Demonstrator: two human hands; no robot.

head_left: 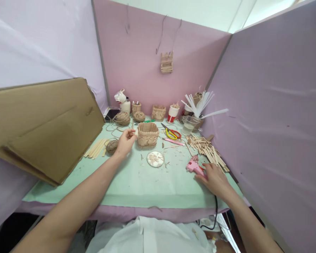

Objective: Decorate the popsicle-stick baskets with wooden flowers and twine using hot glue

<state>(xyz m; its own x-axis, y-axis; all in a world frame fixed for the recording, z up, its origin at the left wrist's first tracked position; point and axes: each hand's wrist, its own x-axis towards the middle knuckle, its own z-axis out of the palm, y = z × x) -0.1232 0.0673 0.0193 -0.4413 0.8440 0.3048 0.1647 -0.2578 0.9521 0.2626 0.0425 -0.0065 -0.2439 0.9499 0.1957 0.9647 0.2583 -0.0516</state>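
Observation:
My left hand (126, 140) is at the left side of a small square wooden basket (147, 137), its fingers pinched together. A thin wooden stick (132, 124) rises from those fingertips, partly hidden by them. Over on the right, my right hand (213, 178) rests with its fingers around the handle of a pink glue gun (195, 166), which lies on the table with its nozzle pointing away. In front of the basket sits a round white dish (155, 159) with wood scraps on it.
Scissors (171, 132) and a pink pen-like tool (174, 142) lie right of the basket. Loose wooden sticks (209, 149) are piled at right, paler sticks (96, 148) at left. Twine balls (122, 118), a paper cup (173, 114) and cardboard (50, 130) stand around. A black cord (215, 214) hangs over the front edge.

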